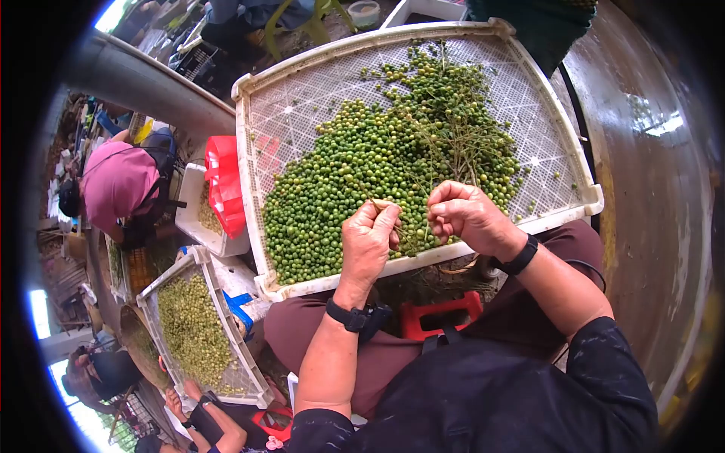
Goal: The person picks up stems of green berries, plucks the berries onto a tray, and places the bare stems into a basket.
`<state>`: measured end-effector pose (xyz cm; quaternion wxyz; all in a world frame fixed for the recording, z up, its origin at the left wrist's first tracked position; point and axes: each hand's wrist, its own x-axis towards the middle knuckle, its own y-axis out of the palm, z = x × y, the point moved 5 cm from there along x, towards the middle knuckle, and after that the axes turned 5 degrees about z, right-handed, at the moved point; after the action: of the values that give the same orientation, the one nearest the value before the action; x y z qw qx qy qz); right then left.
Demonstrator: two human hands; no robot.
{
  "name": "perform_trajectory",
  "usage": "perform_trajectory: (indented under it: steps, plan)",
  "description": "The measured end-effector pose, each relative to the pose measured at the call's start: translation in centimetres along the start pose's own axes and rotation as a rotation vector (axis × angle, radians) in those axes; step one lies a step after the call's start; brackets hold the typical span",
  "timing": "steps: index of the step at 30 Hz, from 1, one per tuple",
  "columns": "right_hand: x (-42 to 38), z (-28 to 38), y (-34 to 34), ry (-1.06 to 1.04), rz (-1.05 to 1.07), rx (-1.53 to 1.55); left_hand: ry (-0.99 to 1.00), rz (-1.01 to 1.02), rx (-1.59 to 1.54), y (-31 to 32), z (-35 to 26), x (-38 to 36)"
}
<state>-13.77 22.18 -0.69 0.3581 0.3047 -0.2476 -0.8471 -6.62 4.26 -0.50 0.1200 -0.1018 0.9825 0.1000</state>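
A large white mesh tray (302,84) lies in front of me, tilted across my knees. Heaped in it are small round green berries (332,181), some yellowish. Stalks with berries still attached (461,128) form a tangle on the tray's right half. Over the near rim, my left hand (368,240) pinches a thin stem between thumb and forefinger. Close by on the right, my right hand (474,217) has its fingers drawn together above the berries. Whatever is between those fingertips is hidden or too small to make out.
A second mesh tray (245,368) of paler berries stands at lower left, with another person's hands (181,404) near it. A red bag (223,185) hangs over a white bin (189,192). Someone in a pink top (119,181) bends at far left. A red stool (442,313) is below.
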Motion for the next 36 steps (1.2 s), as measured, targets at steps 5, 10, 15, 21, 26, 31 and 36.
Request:
perform_trajectory:
  steps: [5, 10, 15, 21, 26, 31, 36]
  plan:
    - [0.3, 0.2, 0.5, 0.036, -0.008, -0.03, -0.017, -0.042, -0.068, -1.0, -0.2, 0.0]
    - [0.5, -0.9, 1.2, 0.068, 0.083, -0.274, -0.011, -0.041, -0.038, -0.9, -0.4, -0.1]
    - [0.4, -1.3, 1.3, 0.079, 0.042, -0.397, -0.035, 0.007, -0.033, 0.1, -0.8, -0.4]
    - [0.3, -0.5, 0.5, 0.073, -0.021, -0.299, 0.026, 0.211, 0.203, 1.1, -0.7, -0.5]
    - [0.0, -0.5, 0.3, 0.079, -0.025, -0.126, -0.083, 0.192, 0.08, 0.6, -0.2, -0.2]
    - [-0.1, 0.6, 0.0, 0.009, -0.014, 0.038, -0.157, 0.204, -0.468, -0.3, -0.2, -0.2]
    - [-0.2, -1.0, 1.0, 0.111, 0.098, 0.062, -0.197, 0.217, -0.58, 0.1, 0.2, -0.3]
